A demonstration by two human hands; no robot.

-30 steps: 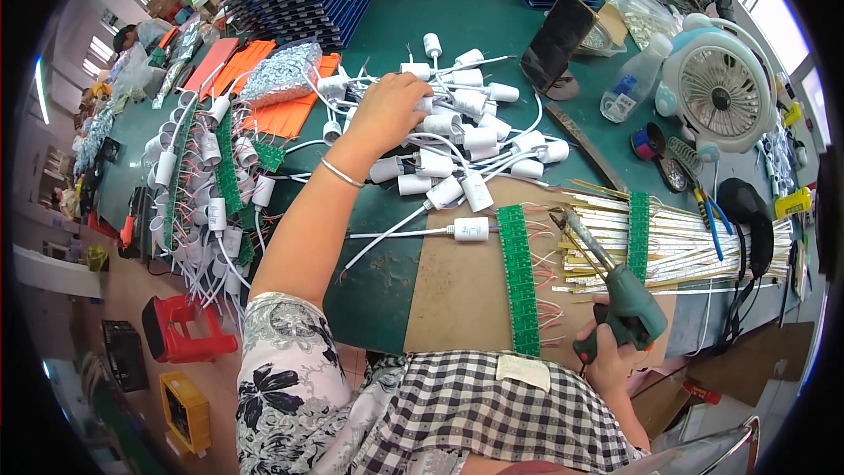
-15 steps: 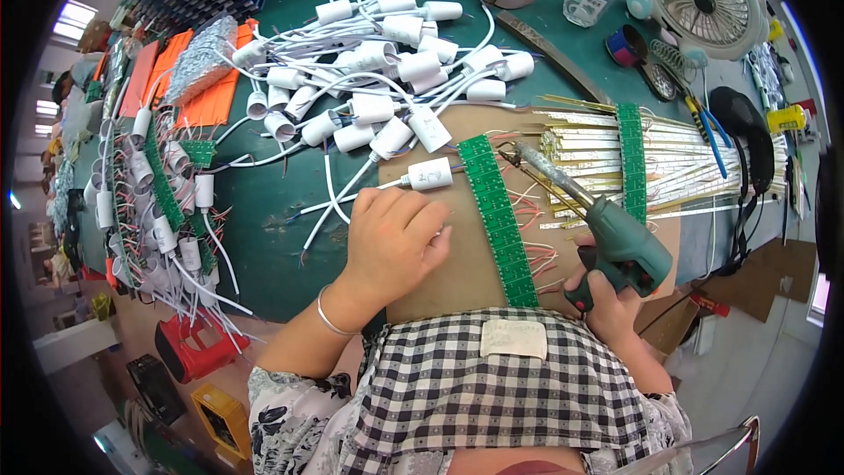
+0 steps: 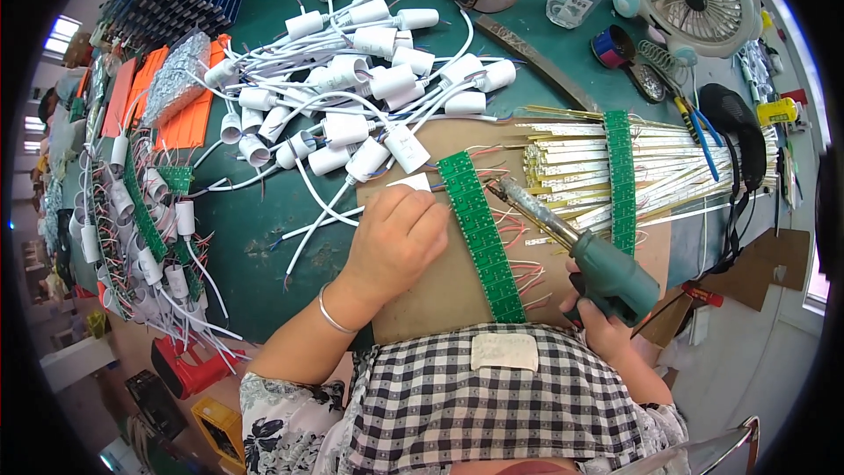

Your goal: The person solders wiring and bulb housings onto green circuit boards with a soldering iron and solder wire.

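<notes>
Green worktable [image 3: 255,286] above pinkish floor [image 3: 132,347], brown board [image 3: 431,290] under green circuit strip [image 3: 482,237]

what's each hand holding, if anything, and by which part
The right hand grips the green soldering gun by its handle. The left hand is at a white lamp socket; a hold there cannot be told.

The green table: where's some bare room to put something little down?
There's bare green table between the socket bundle at left and the left arm. Some brown board is bare too, between the left hand and the nearer circuit strip. It's crowded at the back, with piled white sockets, and at right, with bunched pale strips.
</notes>
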